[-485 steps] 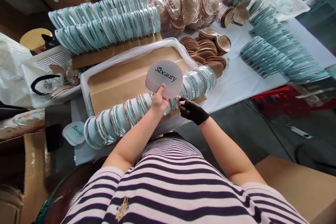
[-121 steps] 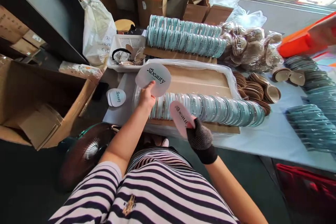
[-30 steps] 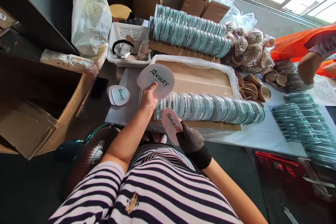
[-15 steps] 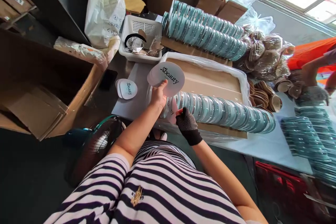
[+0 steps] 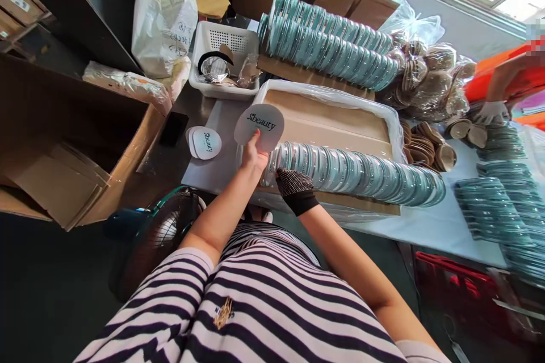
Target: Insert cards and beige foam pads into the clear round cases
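My bare left hand [image 5: 252, 157] grips a small stack of white rounded cards [image 5: 270, 115] printed "beauty", thumb on top. My right hand [image 5: 294, 188], in a black dotted fingerless glove, is at the left end of a long row of clear and teal disc-shaped packs [image 5: 361, 173]. Its fingers are bent against the nearest packs, and their tips are partly hidden; what they pinch cannot be made out. The row stands on edge along the near side of a plastic-lined carton tray [image 5: 327, 122]. More printed cards [image 5: 206, 142] lie on the table to the left.
Two more pack rows [image 5: 327, 45] stand behind the tray. A white basket [image 5: 225, 39] holds loose items. Brown pads [image 5: 421, 150] and teal stacks [image 5: 496, 210] lie right, near a co-worker's gloved hand [image 5: 491, 112]. A fan [image 5: 164, 232] and open carton [image 5: 131, 164] are left.
The printed card in my right hand no longer shows apart from the row of packs. My right hand has shifted slightly left and up. My left hand still holds its stack, now turned more level.
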`<act>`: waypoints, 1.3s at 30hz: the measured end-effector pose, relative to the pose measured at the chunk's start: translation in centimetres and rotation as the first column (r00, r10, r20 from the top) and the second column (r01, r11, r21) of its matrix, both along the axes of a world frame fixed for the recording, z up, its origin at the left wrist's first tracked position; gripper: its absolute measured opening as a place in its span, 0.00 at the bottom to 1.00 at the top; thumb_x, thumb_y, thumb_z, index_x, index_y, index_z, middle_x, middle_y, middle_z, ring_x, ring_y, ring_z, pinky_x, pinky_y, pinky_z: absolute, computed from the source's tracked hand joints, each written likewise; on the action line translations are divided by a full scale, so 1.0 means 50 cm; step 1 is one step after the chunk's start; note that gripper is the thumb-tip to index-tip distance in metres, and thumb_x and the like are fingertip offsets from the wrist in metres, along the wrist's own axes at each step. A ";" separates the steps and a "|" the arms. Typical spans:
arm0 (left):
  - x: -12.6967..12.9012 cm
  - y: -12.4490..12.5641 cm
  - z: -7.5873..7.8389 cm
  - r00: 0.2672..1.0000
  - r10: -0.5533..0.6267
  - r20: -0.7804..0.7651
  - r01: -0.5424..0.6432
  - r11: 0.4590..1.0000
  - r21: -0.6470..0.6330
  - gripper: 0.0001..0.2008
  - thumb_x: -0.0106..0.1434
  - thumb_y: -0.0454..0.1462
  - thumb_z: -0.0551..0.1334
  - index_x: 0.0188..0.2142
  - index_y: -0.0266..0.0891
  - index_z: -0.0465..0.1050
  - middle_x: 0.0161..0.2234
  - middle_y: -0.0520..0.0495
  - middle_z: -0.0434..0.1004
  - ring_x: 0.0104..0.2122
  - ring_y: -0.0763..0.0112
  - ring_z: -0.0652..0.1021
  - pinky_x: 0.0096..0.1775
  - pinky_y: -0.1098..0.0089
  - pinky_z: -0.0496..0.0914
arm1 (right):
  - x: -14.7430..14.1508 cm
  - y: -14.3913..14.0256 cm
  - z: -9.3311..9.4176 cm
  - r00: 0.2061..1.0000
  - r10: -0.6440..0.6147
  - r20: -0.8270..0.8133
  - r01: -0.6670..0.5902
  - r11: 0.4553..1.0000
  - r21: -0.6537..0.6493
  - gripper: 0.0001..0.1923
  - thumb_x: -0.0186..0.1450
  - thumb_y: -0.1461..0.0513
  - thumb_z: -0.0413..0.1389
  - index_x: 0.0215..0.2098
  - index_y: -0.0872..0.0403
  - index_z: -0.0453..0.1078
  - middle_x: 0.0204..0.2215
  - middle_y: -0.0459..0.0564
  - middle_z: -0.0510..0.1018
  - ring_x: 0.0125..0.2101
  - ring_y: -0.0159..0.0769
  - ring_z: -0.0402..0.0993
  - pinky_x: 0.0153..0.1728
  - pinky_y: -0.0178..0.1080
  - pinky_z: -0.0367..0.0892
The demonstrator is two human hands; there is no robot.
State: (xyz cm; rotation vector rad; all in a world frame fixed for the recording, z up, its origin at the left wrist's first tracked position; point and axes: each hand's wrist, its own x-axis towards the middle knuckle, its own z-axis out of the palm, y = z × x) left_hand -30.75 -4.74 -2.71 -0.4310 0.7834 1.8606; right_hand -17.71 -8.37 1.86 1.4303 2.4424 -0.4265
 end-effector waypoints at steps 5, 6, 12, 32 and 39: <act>0.005 -0.015 -0.046 0.998 0.014 0.054 -0.011 0.998 -0.054 0.13 0.64 0.34 0.62 0.48 0.36 0.74 0.45 0.43 0.82 0.46 0.65 0.81 0.48 0.65 0.76 | 0.020 0.014 -0.007 0.964 -0.202 -0.176 0.137 0.936 -0.323 0.17 0.71 0.61 0.43 0.38 0.55 0.74 0.28 0.51 0.81 0.25 0.31 0.76 0.27 0.31 0.63; 0.000 -0.019 -0.058 0.999 0.007 0.050 -0.004 0.999 -0.052 0.12 0.64 0.34 0.62 0.47 0.36 0.75 0.44 0.43 0.82 0.46 0.65 0.81 0.48 0.65 0.76 | 0.024 0.014 -0.010 0.960 -0.210 -0.184 0.145 0.937 -0.316 0.17 0.71 0.61 0.43 0.38 0.54 0.74 0.27 0.50 0.81 0.24 0.30 0.75 0.26 0.30 0.62; -0.154 -0.056 -0.156 0.896 -0.137 -0.421 -0.020 0.938 -0.346 0.14 0.57 0.30 0.68 0.44 0.35 0.75 0.43 0.43 0.81 0.45 0.63 0.81 0.47 0.64 0.75 | 0.036 0.008 -0.021 0.984 -0.093 -0.150 0.078 0.991 -0.108 0.17 0.71 0.59 0.45 0.36 0.53 0.74 0.31 0.51 0.82 0.30 0.33 0.77 0.27 0.32 0.58; 0.005 -0.105 -0.066 0.657 -0.378 -0.652 0.425 0.900 -0.093 0.26 0.61 0.43 0.66 0.58 0.47 0.69 0.66 0.48 0.61 0.67 0.61 0.57 0.65 0.61 0.53 | 0.018 0.013 -0.004 0.999 -0.035 -0.020 0.034 0.996 -0.081 0.19 0.72 0.57 0.43 0.44 0.51 0.77 0.41 0.55 0.82 0.40 0.40 0.79 0.36 0.35 0.65; 0.067 -0.091 -0.032 0.857 -0.324 -0.401 0.310 0.945 -0.102 0.18 0.63 0.31 0.61 0.52 0.40 0.74 0.58 0.45 0.72 0.62 0.65 0.68 0.62 0.64 0.60 | -0.006 0.006 -0.016 0.999 -0.004 0.032 0.005 0.999 -0.041 0.15 0.69 0.63 0.46 0.38 0.56 0.76 0.37 0.62 0.81 0.40 0.47 0.79 0.41 0.45 0.69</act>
